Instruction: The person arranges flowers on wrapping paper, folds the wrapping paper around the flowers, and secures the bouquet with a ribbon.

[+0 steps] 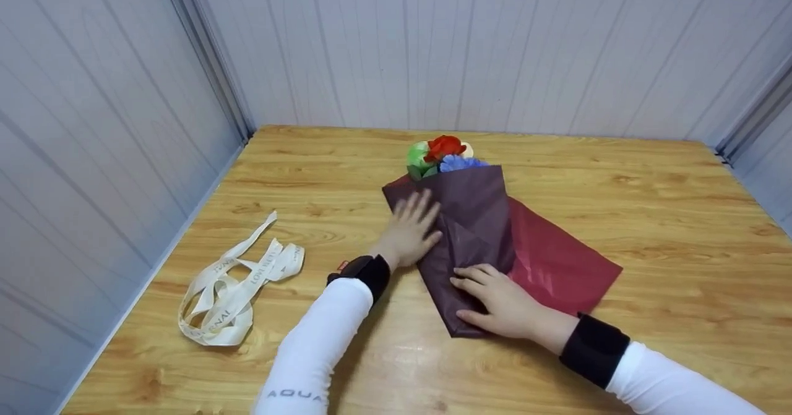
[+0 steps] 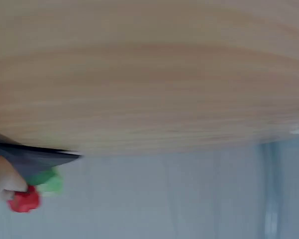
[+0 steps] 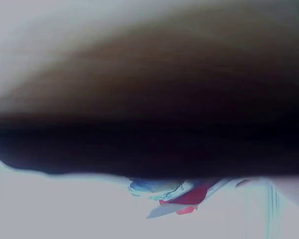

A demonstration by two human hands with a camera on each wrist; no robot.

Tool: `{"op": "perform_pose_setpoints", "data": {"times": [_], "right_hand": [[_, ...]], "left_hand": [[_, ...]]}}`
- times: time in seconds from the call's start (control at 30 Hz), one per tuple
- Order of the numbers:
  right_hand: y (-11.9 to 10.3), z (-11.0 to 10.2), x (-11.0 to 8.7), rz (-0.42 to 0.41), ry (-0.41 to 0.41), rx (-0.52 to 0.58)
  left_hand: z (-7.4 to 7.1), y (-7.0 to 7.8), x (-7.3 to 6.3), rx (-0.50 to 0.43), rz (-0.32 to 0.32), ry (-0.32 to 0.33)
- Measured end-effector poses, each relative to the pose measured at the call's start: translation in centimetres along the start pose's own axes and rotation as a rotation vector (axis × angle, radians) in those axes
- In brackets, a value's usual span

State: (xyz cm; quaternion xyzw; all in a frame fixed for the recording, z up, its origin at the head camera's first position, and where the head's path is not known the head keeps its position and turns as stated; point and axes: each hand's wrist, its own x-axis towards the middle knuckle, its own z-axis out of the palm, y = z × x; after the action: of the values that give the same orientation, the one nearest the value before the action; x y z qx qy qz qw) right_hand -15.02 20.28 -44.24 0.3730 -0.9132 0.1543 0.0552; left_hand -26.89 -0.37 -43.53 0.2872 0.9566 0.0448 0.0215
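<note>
Far left: pale printed ribbon (image 1: 263, 269), loose loops on the worktop (image 1: 322, 180), well apart from both hands; looks light and limp, likely easiest picked up by a free end. Next, left hand (image 1: 408, 232): fingers straight and spread wide, palm down over the left edge of the dark purple wrap (image 1: 476, 217), gripping nothing; left wrist view only catches part of it at the frame edge, blurred. Middle: the bouquet lies on the worktop, slightly right of centre, blooms at the far end, narrow end toward the person. Green flower (image 1: 417, 154), red flower (image 1: 445, 148) and blue flower (image 1: 458, 163) poke out past the wrap's top edge, a pale one partly hidden behind. Should be light overall; wrap looks thin, smooth, easy to crease and maybe a bit slippery, petals probably soft and crushable, so best hold is round the narrow lower end, flat fingers on the folds. Right hand (image 1: 498, 297): lies on the lower part of the wrap, fingers slightly bent and a little apart, thumb separate and nearer the person, no clear pinch visible; right wrist view too dark to add anything. Right: red paper flap (image 1: 557, 260) sticks out from under the wrap, corner pointing right, no hand on it.
</note>
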Motion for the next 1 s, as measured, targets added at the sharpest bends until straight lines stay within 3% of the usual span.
{"op": "perform_pose_setpoints", "data": {"times": [0.1,0.2,0.4,0.6,0.83,1.0], "right_hand": [[0.2,-0.2,-0.1,-0.003,0.008,-0.013],[0.3,-0.3,-0.1,-0.003,0.003,-0.023],[0.3,-0.2,-0.1,-0.001,-0.015,-0.012],[0.2,-0.2,0.0,-0.009,-0.022,-0.016],[0.3,-0.3,0.1,-0.016,-0.002,-0.023],[0.2,-0.3,0.0,-0.022,-0.013,-0.017]], "left_hand": [[0.0,2.3,-0.2,-0.014,0.17,-0.063],[0.1,3.9,0.2,-0.036,0.21,-0.116],[0.0,4.5,2.5,-0.027,0.034,-0.114],[-0.1,3.9,4.4,-0.102,-0.132,-0.103],[0.2,3.1,5.5,-0.168,-0.166,-0.078],[0.4,3.5,4.5,-0.111,-0.145,-0.061]]}}
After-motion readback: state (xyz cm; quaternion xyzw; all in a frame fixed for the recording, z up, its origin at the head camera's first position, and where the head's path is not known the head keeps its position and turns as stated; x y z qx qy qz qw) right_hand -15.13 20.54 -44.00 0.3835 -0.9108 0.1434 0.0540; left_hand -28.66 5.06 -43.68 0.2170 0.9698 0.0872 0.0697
